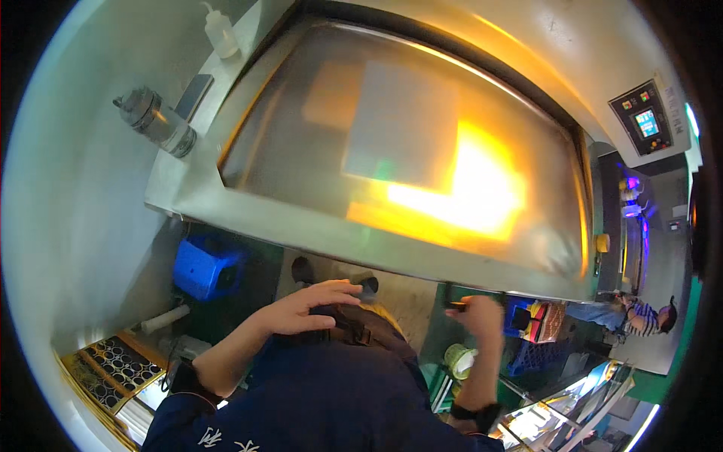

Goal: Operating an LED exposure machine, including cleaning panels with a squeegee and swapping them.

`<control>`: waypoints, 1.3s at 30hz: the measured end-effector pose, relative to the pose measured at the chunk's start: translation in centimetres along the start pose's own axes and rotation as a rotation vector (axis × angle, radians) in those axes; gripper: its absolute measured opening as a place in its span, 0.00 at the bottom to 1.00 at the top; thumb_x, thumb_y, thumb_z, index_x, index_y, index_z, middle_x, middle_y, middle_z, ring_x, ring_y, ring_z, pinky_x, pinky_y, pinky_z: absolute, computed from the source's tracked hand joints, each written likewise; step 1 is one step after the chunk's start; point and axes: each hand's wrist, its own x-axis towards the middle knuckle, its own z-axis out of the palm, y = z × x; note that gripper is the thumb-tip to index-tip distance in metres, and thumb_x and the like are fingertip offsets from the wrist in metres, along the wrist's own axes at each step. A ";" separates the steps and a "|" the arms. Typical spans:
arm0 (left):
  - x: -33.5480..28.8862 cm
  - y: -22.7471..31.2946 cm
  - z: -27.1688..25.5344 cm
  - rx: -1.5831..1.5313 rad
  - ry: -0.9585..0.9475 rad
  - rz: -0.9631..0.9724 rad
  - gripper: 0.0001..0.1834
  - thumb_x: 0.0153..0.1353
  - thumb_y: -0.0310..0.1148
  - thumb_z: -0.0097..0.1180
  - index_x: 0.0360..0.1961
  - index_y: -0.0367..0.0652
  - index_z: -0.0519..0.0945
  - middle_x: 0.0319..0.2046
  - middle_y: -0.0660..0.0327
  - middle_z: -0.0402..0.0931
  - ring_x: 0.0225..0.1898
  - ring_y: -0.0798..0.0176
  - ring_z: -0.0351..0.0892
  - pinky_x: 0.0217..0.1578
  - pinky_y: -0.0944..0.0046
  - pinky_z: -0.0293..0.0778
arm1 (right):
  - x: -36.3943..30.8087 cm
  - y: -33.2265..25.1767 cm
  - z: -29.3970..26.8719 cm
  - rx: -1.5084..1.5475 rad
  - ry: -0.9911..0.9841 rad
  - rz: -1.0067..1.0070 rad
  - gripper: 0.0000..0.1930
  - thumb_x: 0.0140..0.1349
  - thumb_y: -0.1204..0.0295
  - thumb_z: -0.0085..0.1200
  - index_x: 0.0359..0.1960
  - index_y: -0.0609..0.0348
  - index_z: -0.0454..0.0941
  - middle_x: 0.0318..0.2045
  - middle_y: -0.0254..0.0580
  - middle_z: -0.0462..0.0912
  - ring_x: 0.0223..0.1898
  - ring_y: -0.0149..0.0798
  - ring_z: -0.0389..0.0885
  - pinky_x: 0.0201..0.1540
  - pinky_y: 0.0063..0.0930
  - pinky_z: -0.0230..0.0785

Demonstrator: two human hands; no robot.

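In front of me is a large machine with a pale frame (301,220) and a wide, shiny bed cover (294,162). A grey rectangular panel (403,120) shows in the bed, with strong yellow light around its right and lower sides. My left hand (312,305) is held in front of my waist, fingers stretched out, touching nothing that I can see. Just below the machine's front edge, my right hand (480,313) is closed, slightly blurred, around a small dark handle-like piece (456,306).
A clear water bottle (157,124), a dark flat phone-like slab (193,96) and a white squeeze bottle (220,34) stand on the left ledge. At right is a control panel (642,120). A blue stool (202,267) stands lower left. A person in a striped shirt (644,322) is far right.
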 end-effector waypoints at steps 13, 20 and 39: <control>9.8 -2.7 7.1 -0.097 -0.517 -0.194 0.27 0.76 0.49 0.36 0.70 0.51 0.70 0.74 0.57 0.56 0.76 0.52 0.47 0.74 0.45 0.38 | 10.5 1.2 12.8 -0.039 -0.346 -0.205 0.28 0.57 0.42 0.60 0.46 0.52 0.85 0.43 0.47 0.87 0.47 0.50 0.85 0.48 0.42 0.76; 12.7 -2.5 8.1 -0.150 -0.496 -0.220 0.29 0.75 0.51 0.38 0.69 0.48 0.70 0.74 0.54 0.56 0.76 0.51 0.48 0.74 0.46 0.38 | 7.4 2.2 8.9 0.490 -0.046 -0.520 0.27 0.66 0.49 0.56 0.56 0.58 0.79 0.50 0.51 0.83 0.54 0.50 0.81 0.57 0.42 0.72; 8.7 -8.7 -0.1 -0.213 -0.346 -0.411 0.34 0.71 0.53 0.47 0.73 0.51 0.61 0.75 0.50 0.48 0.77 0.47 0.45 0.73 0.46 0.44 | 8.8 3.0 24.4 0.405 -0.008 -0.401 0.30 0.59 0.58 0.59 0.63 0.55 0.70 0.63 0.55 0.71 0.65 0.59 0.66 0.67 0.52 0.60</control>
